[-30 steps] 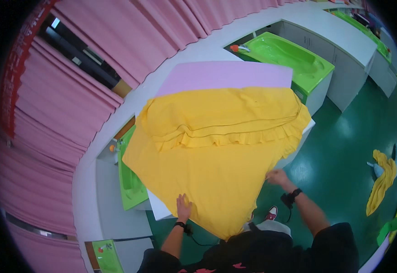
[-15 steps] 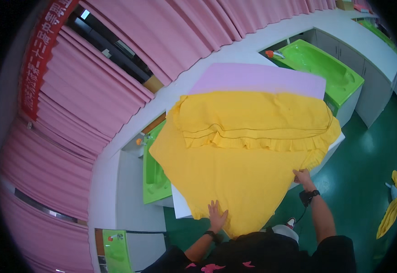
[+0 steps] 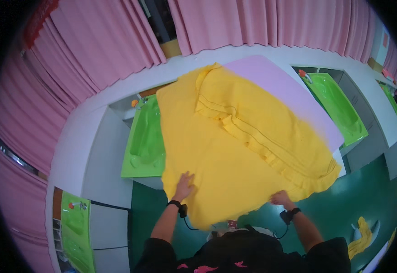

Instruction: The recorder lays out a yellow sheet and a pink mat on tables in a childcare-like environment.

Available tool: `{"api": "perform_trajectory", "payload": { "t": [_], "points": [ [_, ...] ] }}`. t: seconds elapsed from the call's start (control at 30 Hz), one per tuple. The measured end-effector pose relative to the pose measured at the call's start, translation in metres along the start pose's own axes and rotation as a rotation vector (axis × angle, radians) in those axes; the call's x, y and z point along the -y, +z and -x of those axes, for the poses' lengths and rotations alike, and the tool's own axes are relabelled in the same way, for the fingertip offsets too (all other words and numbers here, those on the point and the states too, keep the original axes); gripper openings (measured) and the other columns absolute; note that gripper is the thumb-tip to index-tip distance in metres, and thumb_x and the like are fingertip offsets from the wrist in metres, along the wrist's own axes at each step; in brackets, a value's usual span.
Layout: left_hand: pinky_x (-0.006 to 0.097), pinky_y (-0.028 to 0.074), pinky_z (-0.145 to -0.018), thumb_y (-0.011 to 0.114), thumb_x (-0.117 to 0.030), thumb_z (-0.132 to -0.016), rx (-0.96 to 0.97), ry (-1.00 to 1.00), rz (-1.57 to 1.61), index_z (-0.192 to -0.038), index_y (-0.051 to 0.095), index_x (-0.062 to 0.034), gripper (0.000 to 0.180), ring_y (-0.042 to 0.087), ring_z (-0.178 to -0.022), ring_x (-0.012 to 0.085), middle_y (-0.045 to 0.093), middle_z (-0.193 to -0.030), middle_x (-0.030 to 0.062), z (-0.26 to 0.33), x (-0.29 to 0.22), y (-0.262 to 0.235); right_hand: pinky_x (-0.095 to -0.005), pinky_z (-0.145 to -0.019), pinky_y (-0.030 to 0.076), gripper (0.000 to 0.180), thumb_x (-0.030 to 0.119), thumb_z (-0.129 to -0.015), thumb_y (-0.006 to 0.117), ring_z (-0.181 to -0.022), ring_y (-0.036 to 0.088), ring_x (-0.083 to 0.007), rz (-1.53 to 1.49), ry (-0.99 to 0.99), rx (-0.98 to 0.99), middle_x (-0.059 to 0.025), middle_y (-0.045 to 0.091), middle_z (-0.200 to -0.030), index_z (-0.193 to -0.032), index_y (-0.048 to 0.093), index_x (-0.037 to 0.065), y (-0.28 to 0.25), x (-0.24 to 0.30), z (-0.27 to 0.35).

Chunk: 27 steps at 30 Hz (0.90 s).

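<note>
A large yellow cloth [image 3: 198, 141] with a frilled hem is spread over a table, its far right part folded back so that the stitched frill [image 3: 266, 154] runs slantwise across the middle. My left hand [image 3: 184, 187] lies on the near left part of the cloth, fingers apart. At the near right edge my right hand [image 3: 281, 198] has its fingers closed on the cloth. The near edge hangs off the table towards my body. Part of a lilac sheet [image 3: 285, 86] shows beyond the fold.
Green basins [image 3: 146, 136] are set into the counters at the left and the far right [image 3: 337, 109]. A third green basin [image 3: 78, 227] stands at the near left. Another yellow cloth [image 3: 362, 239] lies low at the right, over the green floor [image 3: 326, 214]. Pink curtains [image 3: 235, 22] hang behind.
My view has turned to the right. Relative to the table, the cloth now lies slantwise and extends further over its left side. My left hand has shifted left; the right still grips the edge.
</note>
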<state>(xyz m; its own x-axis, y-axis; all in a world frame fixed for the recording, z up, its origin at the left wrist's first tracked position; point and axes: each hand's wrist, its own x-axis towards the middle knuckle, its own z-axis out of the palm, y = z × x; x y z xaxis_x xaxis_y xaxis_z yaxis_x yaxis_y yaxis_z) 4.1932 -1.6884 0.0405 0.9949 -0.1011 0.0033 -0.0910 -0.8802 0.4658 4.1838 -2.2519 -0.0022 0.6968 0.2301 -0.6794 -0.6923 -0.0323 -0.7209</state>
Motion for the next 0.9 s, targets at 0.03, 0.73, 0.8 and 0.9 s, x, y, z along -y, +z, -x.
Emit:
{"api": "perform_trajectory", "payload": {
  "t": [0.03,0.73,0.8,0.9],
  "points": [
    [0.047,0.032,-0.110,0.063,-0.015,-0.079,-0.067,-0.100,-0.021,-0.139,0.043,-0.0185,0.063,0.027,-0.137,0.0406,0.032,-0.148,0.0156,0.008,0.009,-0.014,-0.0363,-0.061,0.059,0.023,0.017,-0.086,0.062,-0.069,0.069,-0.0280,0.030,0.051,0.110,-0.0187,0.068,-0.080,-0.092,0.063,-0.005,0.027,-0.005,-0.006],
    [0.035,0.048,-0.083,0.052,-0.041,-0.096,-0.438,-0.896,0.853,-0.116,0.057,0.0088,0.053,0.061,-0.093,0.0226,0.064,-0.109,0.0157,0.188,0.057,0.045,-0.0456,-0.106,0.032,0.080,0.024,-0.074,0.070,-0.135,0.030,-0.0370,1.137,-0.617,-0.976,-0.0204,0.033,-0.145,-0.142,0.030,0.008,0.046,0.099,0.001],
    [0.034,0.049,-0.079,0.053,-0.041,-0.096,-0.386,-0.935,0.812,-0.115,0.057,0.0091,0.054,0.062,-0.090,0.0222,0.065,-0.107,0.0157,0.187,0.057,0.042,-0.0439,-0.102,0.037,0.065,0.019,-0.073,0.068,-0.131,0.036,-0.0357,1.083,-0.617,-1.034,-0.0195,0.041,-0.140,-0.132,0.044,0.006,0.021,0.107,0.002],
    [0.032,0.050,-0.069,0.052,-0.044,-0.096,-0.569,-0.861,0.921,-0.114,0.058,0.0076,0.055,0.061,-0.082,0.0194,0.065,-0.098,0.0139,0.179,0.041,0.045,-0.0450,-0.092,0.045,0.041,0.009,-0.072,0.061,-0.115,0.052,-0.0368,1.118,-0.476,-0.746,-0.0216,0.058,-0.120,-0.113,0.058,0.002,-0.038,0.115,-0.005]
  ]
}}
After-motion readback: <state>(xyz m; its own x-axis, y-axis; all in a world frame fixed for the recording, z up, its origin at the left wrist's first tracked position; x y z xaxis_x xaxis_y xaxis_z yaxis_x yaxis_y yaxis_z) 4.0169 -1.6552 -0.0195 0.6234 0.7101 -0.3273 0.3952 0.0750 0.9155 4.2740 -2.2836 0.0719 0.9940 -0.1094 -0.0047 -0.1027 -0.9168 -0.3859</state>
